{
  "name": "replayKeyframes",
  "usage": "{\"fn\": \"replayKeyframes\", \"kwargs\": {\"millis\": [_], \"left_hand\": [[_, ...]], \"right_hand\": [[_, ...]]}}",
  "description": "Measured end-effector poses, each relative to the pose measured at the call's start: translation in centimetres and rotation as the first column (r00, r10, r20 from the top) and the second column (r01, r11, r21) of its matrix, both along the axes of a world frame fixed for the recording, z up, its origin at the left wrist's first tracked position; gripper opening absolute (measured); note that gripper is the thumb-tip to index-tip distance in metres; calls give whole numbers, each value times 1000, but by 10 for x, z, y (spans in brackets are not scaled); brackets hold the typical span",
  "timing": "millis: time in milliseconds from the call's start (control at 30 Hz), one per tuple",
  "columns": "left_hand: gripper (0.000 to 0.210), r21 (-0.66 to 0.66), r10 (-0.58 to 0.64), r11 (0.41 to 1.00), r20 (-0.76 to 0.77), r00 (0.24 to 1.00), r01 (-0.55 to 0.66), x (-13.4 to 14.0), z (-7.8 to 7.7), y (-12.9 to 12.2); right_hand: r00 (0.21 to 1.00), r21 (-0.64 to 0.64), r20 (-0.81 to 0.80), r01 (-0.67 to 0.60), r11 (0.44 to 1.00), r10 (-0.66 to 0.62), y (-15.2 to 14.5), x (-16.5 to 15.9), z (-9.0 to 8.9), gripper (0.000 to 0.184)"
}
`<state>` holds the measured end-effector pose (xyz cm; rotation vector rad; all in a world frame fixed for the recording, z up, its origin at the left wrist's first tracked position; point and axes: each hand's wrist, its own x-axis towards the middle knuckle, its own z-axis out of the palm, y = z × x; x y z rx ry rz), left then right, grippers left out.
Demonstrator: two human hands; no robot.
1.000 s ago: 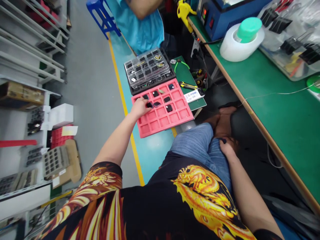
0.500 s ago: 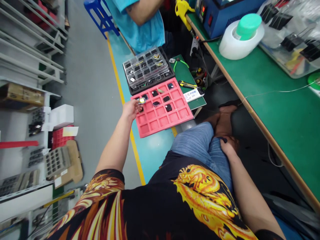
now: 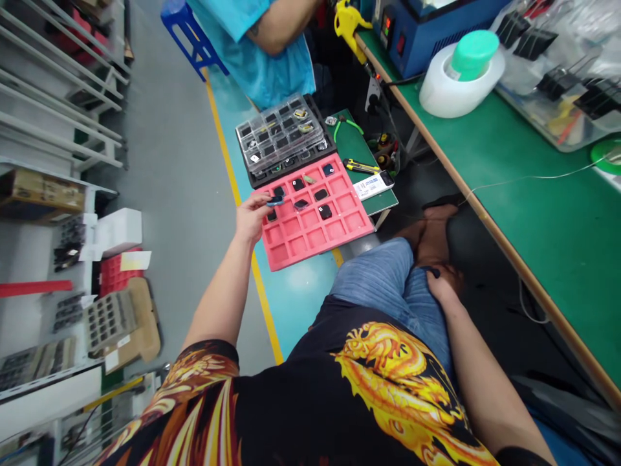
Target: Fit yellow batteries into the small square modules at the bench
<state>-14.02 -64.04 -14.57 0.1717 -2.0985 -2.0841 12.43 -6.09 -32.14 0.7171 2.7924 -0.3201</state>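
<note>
Left hand point(image 3: 251, 218) pinches a dark part point(image 3: 276, 201), long axis pointing inward from the pink tray's point(image 3: 313, 239) left edge; right hand point(image 3: 442, 288), I can't tell.

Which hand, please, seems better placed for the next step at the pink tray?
Likely the left hand: it holds a small part over the pink tray, while the right hand lies by the jeans, farther off.

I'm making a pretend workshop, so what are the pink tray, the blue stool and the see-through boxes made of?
Pink tray: probably foam, from its matte, thick-walled square pockets, though rubber is possible.
Blue stool: likely moulded plastic, being smooth and evenly coloured.
See-through boxes: seem hard, shiny plastic, because their contents show through and edges catch light.
</note>
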Motion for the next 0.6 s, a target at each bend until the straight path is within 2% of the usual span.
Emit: {"fn": "replayKeyframes", "kwargs": {"millis": [133, 267, 367, 433, 500, 533, 600], "left_hand": [[30, 225, -76, 974, 142, 987, 42, 2, 7, -3], [8, 540, -120, 840, 269, 956, -46, 1, 18, 1], [8, 649, -129, 750, 334, 934, -128, 0, 22, 6], [10, 669, -146, 730, 353, 924, -140, 0, 22, 8], [13, 649, -163, 750, 365, 917, -125, -1, 20, 8], [15, 612, -161, 784, 365, 917, -106, -2, 18, 7], [19, 414, -116, 909, 354, 928, -44, -4, 13, 6]], "right_hand": [[996, -35, 1, 86, 996, -86, -2, -1, 1, 43], [996, -39, -11, 85, 996, -85, 2, 1, -4, 45], [997, -35, -24, 68, 997, -69, 4, 3, -10, 45], [998, -28, -31, 61, 998, -62, 4, 3, -12, 46], [998, -29, -30, 62, 998, -63, 3, 3, -11, 47], [997, -33, -24, 68, 997, -69, 2, 3, -9, 46], [996, -38, -8, 88, 995, -88, 0, 1, -7, 46]]}}
